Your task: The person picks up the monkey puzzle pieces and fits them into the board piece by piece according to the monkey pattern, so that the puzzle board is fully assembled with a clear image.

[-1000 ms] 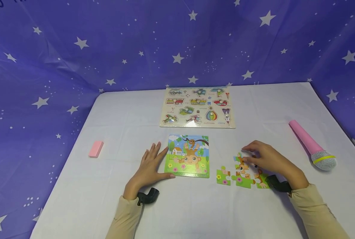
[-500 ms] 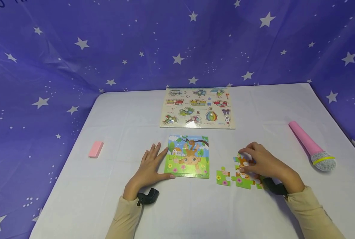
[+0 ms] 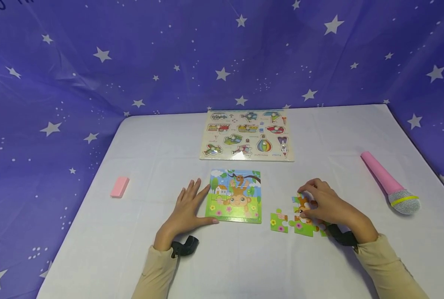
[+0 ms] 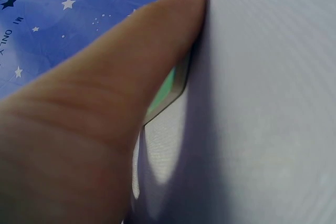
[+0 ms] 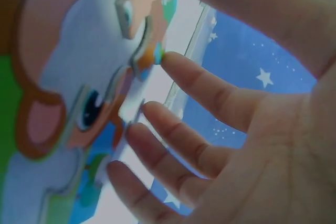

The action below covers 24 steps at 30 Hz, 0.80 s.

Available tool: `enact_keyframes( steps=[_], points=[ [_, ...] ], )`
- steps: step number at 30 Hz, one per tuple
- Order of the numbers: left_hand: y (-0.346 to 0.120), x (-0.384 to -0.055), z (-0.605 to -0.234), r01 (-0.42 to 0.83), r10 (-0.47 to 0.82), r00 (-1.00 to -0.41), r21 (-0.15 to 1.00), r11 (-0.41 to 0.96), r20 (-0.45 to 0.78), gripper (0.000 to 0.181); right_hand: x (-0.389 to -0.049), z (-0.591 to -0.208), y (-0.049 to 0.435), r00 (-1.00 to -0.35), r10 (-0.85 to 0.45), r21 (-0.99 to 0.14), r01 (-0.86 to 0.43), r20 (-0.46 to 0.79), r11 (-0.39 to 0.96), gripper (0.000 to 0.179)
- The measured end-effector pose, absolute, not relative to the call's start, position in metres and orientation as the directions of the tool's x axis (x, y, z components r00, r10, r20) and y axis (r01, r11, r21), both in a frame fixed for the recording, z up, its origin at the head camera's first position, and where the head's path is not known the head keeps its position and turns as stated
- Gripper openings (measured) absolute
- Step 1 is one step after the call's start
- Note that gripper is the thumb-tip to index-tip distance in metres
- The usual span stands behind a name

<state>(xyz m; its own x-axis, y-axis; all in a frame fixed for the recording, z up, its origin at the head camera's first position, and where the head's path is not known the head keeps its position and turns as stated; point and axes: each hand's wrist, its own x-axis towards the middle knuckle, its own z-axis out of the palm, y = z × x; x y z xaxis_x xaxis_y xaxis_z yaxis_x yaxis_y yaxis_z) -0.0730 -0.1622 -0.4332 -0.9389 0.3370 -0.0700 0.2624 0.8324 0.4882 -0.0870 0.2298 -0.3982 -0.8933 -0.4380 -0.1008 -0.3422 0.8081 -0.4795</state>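
Note:
A square monkey jigsaw puzzle [image 3: 231,219] lies at the middle of the table. My left hand [image 3: 184,211] rests at its left, fingers spread and straight along that side, thumb at the lower-left corner. In the left wrist view the thumb [image 4: 173,19] touches the board's edge. To the right lie several loose jigsaw pieces with flowers, grass and monkey parts, such as a green flowered one [image 3: 279,223]. Over these, my right hand [image 3: 330,207] pinches a brown and blue jigsaw piece [image 3: 300,201] between thumb and index finger. Its other fingers [image 5: 178,140] stay extended, and it hides some pieces.
Behind the jigsaw lies a larger vehicle peg puzzle [image 3: 247,135]. A pink eraser-like block [image 3: 120,187] is on the left, and a pink toy microphone [image 3: 386,178] on the right. A purple star-patterned cloth [image 3: 192,50] hangs behind the white table.
My right hand has shifted slightly left, and its thumb and index finger have come down on a loose jigsaw piece. The left hand stays at the jigsaw board.

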Motion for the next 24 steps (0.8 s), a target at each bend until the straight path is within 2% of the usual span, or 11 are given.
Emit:
enact_keyframes(
  steps=[10,24],
  points=[
    [-0.1623,-0.0729,-0.4335,0.266,0.339,-0.939,0.490,0.830,-0.065,0.097,-0.0891,-0.3980,0.2277,-0.891,-0.434,-0.565,-0.293,-0.131,0.771,0.057],
    [-0.1629,-0.0731,-0.4367,0.261,0.338,-0.939,0.495,0.829,-0.071,0.097,-0.0899,-0.4055,0.2243,-0.858,-0.499,-0.651,-0.309,-0.124,0.693,0.050]
  ],
)
